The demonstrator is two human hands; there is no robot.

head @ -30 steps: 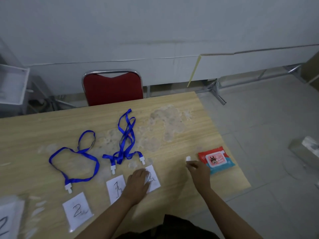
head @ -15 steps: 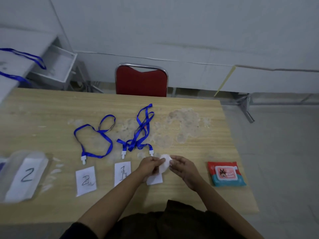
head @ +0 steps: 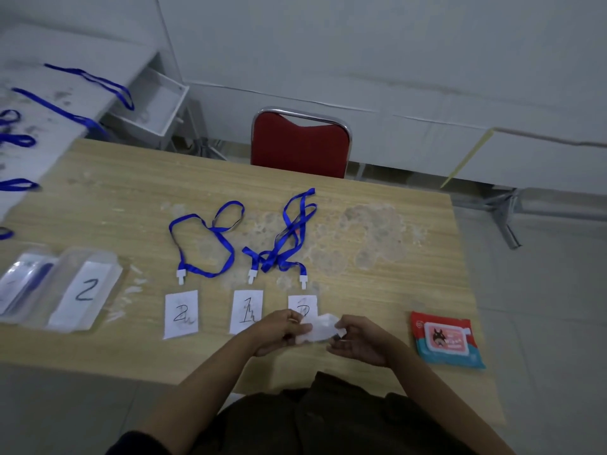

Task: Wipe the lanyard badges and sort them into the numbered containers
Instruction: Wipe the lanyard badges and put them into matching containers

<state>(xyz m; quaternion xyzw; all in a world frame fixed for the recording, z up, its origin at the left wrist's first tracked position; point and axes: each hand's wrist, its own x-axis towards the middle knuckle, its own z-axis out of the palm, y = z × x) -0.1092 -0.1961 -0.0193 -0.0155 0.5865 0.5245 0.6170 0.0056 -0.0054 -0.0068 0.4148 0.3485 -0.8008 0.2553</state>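
Three badges with blue lanyards lie in a row on the wooden table [head: 410, 290]: a "2" badge [head: 181, 314], a "1" badge [head: 247, 310] and a third badge [head: 303, 307], its lower part hidden by my hands. Both hands hold a crumpled white wipe [head: 318, 329] just above the table's near edge. My left hand [head: 279, 331] pinches its left side and my right hand [head: 359, 343] its right side. Two clear containers sit at the left, one marked "2" [head: 86, 290], the other [head: 23, 287] holding a blue lanyard.
A red-and-teal wet wipe pack [head: 446, 338] lies near the table's right edge. A red chair [head: 300, 142] stands behind the table. More blue lanyards [head: 72, 103] lie on a grey surface at the upper left, beside a white tray [head: 154, 106].
My left hand left the third badge and met my right hand, which brought a wipe over. The wipe is now more unfolded between both hands. The view swung left, revealing the containers.
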